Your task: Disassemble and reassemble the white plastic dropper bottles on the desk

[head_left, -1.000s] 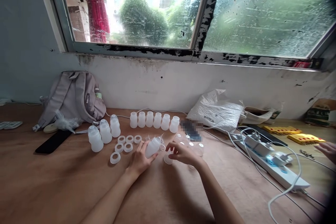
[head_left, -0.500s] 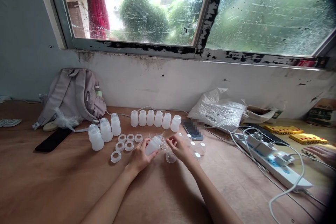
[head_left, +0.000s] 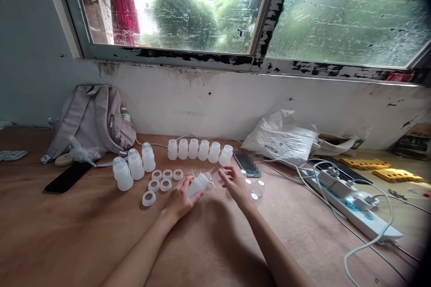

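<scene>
My left hand is wrapped round a frosted feeding bottle, tilted with its top to the right. To the right of that bottle, my right hand is raised with its fingers curved round a clear cap that barely shows against the background. Small clear nipples and rings lie just behind the held bottle. White collar rings lie in a group left of my left hand. More clear domed caps with white dots on top stand beyond my right hand.
Several open bottles stand in a row at the back. Three bottles with tops stand left. A phone, silver bag, power strip with cables, backpack, black phone-like slab and yellow trays surround them.
My right hand has moved up and right, and the clear cap below it has left the table. My left hand keeps holding the bottle. Another person's hand has left the right edge.
</scene>
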Demonstrator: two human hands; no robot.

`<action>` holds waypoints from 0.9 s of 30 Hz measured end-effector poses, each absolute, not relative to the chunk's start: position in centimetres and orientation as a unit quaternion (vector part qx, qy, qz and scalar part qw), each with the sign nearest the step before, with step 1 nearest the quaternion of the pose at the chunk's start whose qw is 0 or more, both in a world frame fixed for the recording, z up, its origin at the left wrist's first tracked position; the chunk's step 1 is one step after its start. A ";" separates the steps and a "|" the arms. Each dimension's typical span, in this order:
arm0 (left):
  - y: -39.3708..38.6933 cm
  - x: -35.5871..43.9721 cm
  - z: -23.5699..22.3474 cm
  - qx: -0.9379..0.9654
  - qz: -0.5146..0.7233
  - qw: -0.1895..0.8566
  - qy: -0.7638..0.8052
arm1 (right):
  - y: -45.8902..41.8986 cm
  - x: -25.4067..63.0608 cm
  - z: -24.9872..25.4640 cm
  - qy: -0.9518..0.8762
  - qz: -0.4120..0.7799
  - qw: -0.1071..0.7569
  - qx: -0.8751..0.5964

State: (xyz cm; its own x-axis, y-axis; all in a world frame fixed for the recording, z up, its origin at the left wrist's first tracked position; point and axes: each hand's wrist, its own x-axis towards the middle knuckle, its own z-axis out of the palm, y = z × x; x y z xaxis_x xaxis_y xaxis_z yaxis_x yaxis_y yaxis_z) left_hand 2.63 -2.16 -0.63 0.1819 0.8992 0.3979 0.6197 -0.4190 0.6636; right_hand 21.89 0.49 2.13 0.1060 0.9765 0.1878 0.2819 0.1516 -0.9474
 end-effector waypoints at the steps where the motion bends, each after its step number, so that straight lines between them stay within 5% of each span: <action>1: -2.2 2.6 -0.6 0.750 0.388 0.189 0.502 | 0.6 21.9 2.3 -0.542 0.358 0.544 -0.532; 4: -2.3 2.6 -0.6 0.757 0.383 0.223 0.480 | 0.7 21.6 2.5 -0.495 0.416 0.595 -0.478; 27: -2.4 2.8 -0.1 0.740 0.411 0.340 0.410 | 0.1 20.8 1.8 -0.488 0.590 0.559 -0.316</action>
State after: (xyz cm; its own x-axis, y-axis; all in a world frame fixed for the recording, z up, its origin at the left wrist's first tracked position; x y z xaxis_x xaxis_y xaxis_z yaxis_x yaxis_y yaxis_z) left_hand 2.79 -2.43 -0.07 0.3274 0.8857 0.3292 0.3271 -0.4331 0.8399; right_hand 20.80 0.05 1.83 -0.1743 0.9693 0.1735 -0.3520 0.1032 -0.9303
